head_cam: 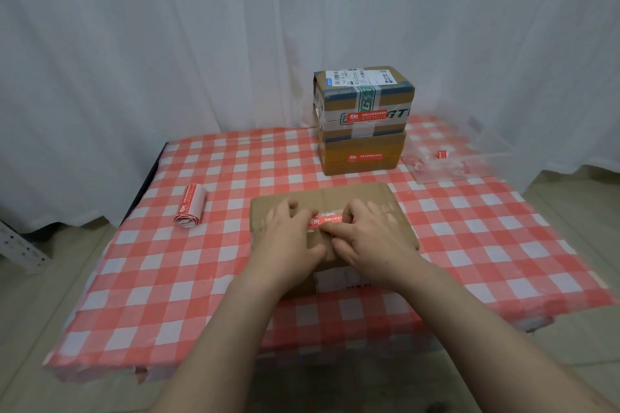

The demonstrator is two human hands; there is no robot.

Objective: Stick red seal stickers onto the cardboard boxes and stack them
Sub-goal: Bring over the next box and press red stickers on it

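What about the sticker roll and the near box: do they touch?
Apart. The head view shows bare checkered cloth between the roll and the box.

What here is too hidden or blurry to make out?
Head view only:
- The red sticker: right end lies under the right hand; print too small to read.
- The box: the left hand covers much of its top.
- Pinching or pressing: fingers overlap, cannot tell.
- The clear tray: contents blurred.
- The sticker roll: remaining count hidden.

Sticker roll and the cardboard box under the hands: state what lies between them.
Only bare red-and-white checkered tablecloth lies between the sticker roll and the flat cardboard box; nothing else sits on that stretch. The head view shows this.
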